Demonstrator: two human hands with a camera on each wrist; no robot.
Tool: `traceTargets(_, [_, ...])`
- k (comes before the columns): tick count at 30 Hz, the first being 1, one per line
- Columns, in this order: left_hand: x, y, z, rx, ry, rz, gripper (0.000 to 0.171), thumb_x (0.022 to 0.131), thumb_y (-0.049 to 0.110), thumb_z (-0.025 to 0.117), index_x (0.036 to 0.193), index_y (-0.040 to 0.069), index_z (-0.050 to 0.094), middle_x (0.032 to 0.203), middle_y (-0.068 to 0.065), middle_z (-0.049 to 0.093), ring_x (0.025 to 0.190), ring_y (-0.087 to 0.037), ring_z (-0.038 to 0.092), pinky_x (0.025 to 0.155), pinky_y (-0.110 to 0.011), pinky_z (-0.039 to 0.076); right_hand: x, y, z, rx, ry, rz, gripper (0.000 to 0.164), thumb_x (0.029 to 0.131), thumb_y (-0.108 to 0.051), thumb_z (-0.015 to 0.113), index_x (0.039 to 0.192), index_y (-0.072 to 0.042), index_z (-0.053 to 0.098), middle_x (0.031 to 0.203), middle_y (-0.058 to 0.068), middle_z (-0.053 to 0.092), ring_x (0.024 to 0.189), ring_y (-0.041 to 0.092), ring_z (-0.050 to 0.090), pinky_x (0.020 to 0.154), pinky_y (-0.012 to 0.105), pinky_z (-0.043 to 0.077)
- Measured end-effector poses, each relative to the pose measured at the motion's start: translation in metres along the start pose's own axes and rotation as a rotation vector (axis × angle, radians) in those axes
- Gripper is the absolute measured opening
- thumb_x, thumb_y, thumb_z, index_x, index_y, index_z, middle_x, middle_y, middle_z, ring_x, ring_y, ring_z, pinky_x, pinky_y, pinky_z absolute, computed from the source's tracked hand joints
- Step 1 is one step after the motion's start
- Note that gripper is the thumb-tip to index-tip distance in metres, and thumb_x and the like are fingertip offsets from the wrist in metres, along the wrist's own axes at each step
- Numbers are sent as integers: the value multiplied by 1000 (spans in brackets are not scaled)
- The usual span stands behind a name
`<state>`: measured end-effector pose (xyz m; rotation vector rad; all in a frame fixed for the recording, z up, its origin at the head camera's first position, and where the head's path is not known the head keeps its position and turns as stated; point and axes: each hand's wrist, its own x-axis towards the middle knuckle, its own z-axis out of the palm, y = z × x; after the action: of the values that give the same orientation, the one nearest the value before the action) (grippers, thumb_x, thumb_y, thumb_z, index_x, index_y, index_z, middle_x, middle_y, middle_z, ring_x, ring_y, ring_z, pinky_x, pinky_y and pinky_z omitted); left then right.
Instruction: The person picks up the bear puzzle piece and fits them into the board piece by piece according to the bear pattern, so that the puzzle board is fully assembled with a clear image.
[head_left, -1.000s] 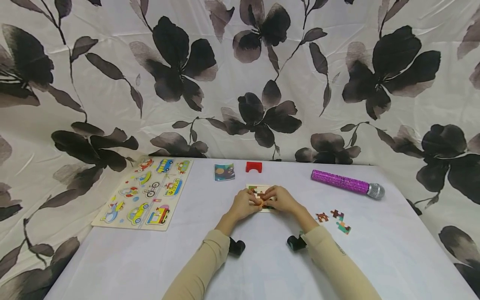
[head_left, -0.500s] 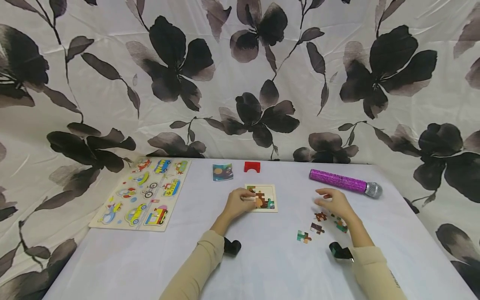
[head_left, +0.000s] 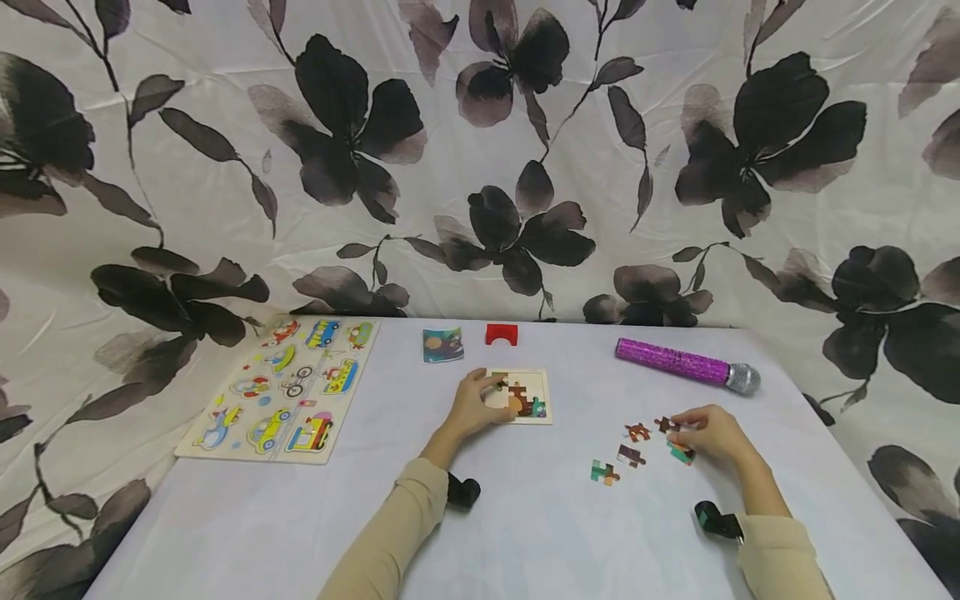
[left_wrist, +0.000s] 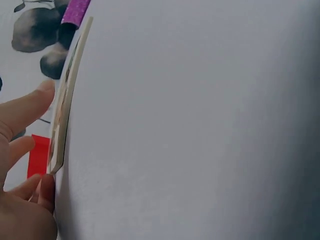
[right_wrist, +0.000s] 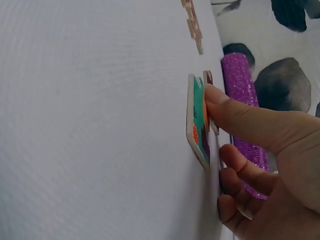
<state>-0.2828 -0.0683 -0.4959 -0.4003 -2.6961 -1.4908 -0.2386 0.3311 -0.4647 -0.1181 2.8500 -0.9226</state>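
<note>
My left hand (head_left: 474, 406) rests at the left side of a small wooden puzzle board (head_left: 542, 379), partly filled with brown and green jigsaw pieces. In the left wrist view its thumb (left_wrist: 30, 107) is over the board and other fingertips touch the near edge. To the right, my right hand (head_left: 712, 431) reaches over loose jigsaw pieces. Its thumb (right_wrist: 220, 100) touches beside a green piece (right_wrist: 196, 112). The index finger reaches a dark brown piece (head_left: 663, 425), and the other fingers are loosely bent. Several pieces lie nearby, including a brown one (head_left: 637, 432) and a green-and-orange one (head_left: 603, 472).
A large vehicle puzzle board (head_left: 300, 392) lies at the left. Behind the small board are a picture card (head_left: 442, 345) and a red arch block (head_left: 502, 334). A glittery purple microphone (head_left: 675, 361) lies at the back right, before a floral cloth (head_left: 420, 275).
My right hand has left the small board and moved right to the loose pieces. Two pieces now lie apart on the table, nearer the front. My left hand stays at the board.
</note>
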Motion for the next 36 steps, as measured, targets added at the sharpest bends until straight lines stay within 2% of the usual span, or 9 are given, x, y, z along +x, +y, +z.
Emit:
traceTargets(4, [1,1,-4,70,-61,0,73,62,19,87,126,-2,58,138,-29,40,127,-45,35,105,-54,31,0,0,2,21,34,-57,36,75,-18,77,98,7,66,90,17,65,75,19,54,66,32,44])
traceTargets(8, [0,1,-5,107,-96,5,74,61,18,88,126,-2,58,140,-29,37,129,-45,32,105,-54,31,3,-2,5,68,97,-83,25,79,-11,73,93,5,61,82,11,64,73,15,56,65,29,45])
traceTargets(12, [0,1,-6,124,-104,9,69,63,19,87,123,-1,60,141,-28,35,130,-44,31,105,-54,30,8,-10,7,280,132,-82,22,88,-3,62,102,11,53,90,20,61,73,13,60,64,27,53])
traceTargets(16, [-2,1,-6,115,-107,-9,64,66,23,86,119,-2,63,142,-26,36,131,-42,30,107,-53,28,14,-22,9,510,137,-82,27,93,1,53,115,15,46,104,27,53,75,9,65,70,26,56])
traceTargets(20, [-2,-1,-5,106,-105,-11,59,68,26,84,115,-3,65,142,-26,36,131,-43,30,108,-53,28,24,-35,15,610,173,-123,36,92,-2,56,122,15,47,105,19,55,77,4,64,71,26,56])
traceTargets(25, [-2,-3,-4,104,-98,-15,56,68,25,84,113,-3,66,142,-25,37,131,-42,31,107,-53,28,39,-55,24,686,171,-165,44,89,-4,63,125,16,47,90,1,64,74,8,66,70,29,56])
traceTargets(29, [-2,-3,-4,92,-87,-11,55,68,23,84,113,-4,66,142,-26,37,130,-43,31,107,-54,28,49,-72,31,703,179,-159,45,88,-7,64,124,14,49,85,-6,65,73,7,65,68,26,55])
traceTargets(33, [-3,-1,-4,85,-87,-11,55,68,23,84,113,-5,66,142,-26,37,131,-44,31,107,-54,27,59,-86,39,717,164,-171,42,88,-7,64,123,14,51,93,2,67,79,6,65,70,23,55])
traceTargets(36, [-3,0,-4,79,-91,-27,56,69,23,83,114,-4,65,143,-25,37,132,-43,30,108,-54,26,67,-93,48,756,117,-180,42,88,-4,63,124,15,49,98,13,67,81,13,68,73,28,56])
